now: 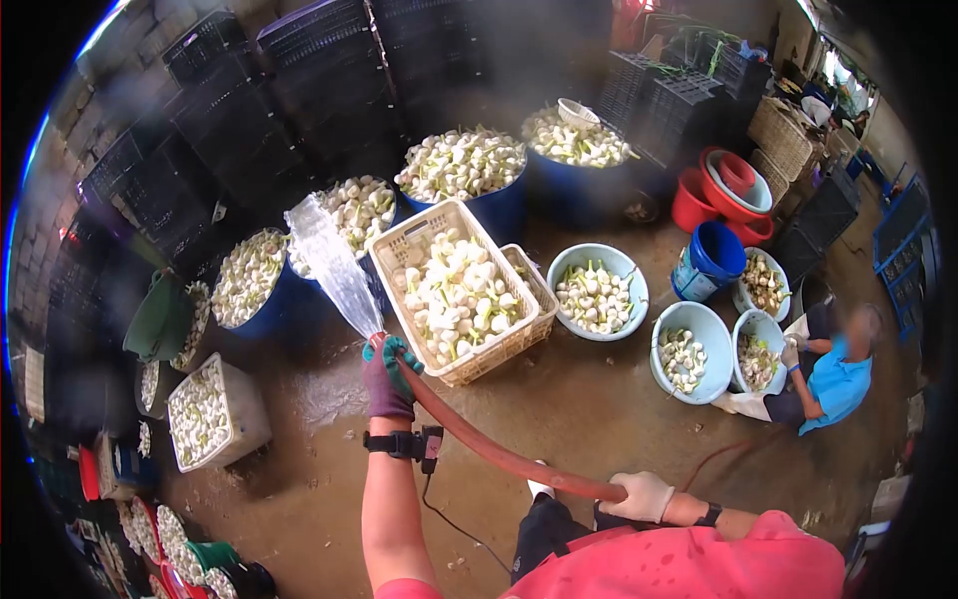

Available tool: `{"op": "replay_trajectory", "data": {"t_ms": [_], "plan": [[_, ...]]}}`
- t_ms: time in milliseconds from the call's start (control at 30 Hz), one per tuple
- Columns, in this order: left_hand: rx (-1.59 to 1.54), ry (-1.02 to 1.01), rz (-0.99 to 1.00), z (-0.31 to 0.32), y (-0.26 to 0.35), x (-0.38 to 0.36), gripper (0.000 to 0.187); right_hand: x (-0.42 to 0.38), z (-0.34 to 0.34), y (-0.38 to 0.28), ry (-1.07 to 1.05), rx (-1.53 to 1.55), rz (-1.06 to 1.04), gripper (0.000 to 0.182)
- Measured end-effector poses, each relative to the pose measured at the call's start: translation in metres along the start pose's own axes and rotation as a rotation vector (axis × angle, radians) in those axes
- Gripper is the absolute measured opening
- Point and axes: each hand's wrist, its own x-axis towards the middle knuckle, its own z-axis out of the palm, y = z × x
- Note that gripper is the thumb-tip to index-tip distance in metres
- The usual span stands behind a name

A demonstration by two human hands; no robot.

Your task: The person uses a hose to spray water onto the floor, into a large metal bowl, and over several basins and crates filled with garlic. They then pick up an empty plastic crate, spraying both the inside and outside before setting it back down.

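My left hand point(389, 374), in a purple and teal glove, is closed around a reddish-brown hose point(469, 434) close to its outlet. A wide stream of water point(334, 260) sprays from it, up and left, over a blue barrel of garlic bulbs point(357, 212). Farther back along the hose, my right hand point(641, 496), in a white glove, is wrapped around it near my body. Just beyond my left hand, stacked cream plastic crates point(394, 245) hold white garlic bulbs with green stems point(459, 295).
More blue barrels point(509, 210) of garlic stand behind. Black crates point(329, 80) are stacked along the wall. At right, a person in a blue shirt point(836, 387) sits by light-blue basins point(699, 324). A white bin of bulbs point(244, 419) stands left. The floor point(439, 499) is wet.
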Motion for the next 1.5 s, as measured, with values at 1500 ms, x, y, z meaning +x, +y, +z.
{"op": "replay_trajectory", "data": {"t_ms": [1500], "plan": [[0.168,-0.231,-0.325,0.221,-0.158,0.072,0.012,-0.01,-0.071,0.083,0.148,0.299,0.334,0.042]]}}
